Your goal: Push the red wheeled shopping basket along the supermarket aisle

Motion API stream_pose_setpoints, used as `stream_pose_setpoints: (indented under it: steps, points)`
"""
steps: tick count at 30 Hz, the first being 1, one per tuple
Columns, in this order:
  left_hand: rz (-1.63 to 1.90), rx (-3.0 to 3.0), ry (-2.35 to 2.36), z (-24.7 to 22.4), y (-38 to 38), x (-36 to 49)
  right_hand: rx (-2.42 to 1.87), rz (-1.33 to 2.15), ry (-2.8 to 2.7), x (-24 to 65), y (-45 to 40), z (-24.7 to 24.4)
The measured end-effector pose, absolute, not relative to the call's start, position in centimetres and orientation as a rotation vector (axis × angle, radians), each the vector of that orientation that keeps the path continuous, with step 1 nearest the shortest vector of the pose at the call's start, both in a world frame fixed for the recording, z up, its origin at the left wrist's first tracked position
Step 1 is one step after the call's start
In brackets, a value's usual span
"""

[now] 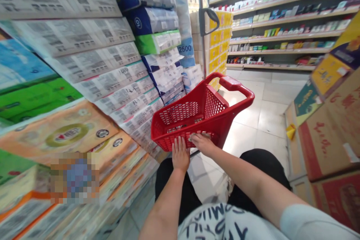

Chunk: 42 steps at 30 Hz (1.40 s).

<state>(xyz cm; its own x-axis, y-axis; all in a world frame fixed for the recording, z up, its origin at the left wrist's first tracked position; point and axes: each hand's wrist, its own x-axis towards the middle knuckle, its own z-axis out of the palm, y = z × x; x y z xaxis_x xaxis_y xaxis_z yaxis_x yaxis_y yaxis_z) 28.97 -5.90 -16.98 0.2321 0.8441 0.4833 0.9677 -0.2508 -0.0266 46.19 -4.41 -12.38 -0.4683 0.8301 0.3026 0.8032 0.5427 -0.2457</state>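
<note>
Past tall stacks of packaged tissue (pixel 112 71) and beside stacked cardboard boxes (pixel 329 135), a red shopping cart (pixel 194 120) stands on the tiled floor (pixel 261 120), its near side touched by the left hand (pixel 180 153), fingers slightly spread, and the right hand (pixel 201 143), whose exact finger grip I cannot tell.

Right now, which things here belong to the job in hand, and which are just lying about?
In the job:
- red shopping cart
- left hand
- right hand

Apparently just around:
- wrapped packs
- cardboard boxes
- yellow-fronted boxes
- stocked shelves
</note>
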Motion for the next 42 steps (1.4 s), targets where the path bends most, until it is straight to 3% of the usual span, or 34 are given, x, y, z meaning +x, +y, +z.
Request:
stream_pose_setpoints:
  steps: [9,14,25,42]
  points:
    - [-0.582,-2.199,-1.741,-18.0,-6.6,30.2,-1.438,0.19,-2.551,50.3,-4.7,-14.9]
    - [-0.61,-2.254,-1.705,-18.3,-6.6,32.0,-1.408,0.052,-2.549,52.5,-5.5,-14.6]
    - [-0.74,-2.199,-1.643,-11.4,-1.7,33.4,-1.406,0.052,-2.484,54.4,-5.6,-13.0]
    - [-0.792,-2.138,-1.503,-10.1,-2.5,30.9,-1.157,-0.18,-2.335,52.8,-3.3,-10.9]
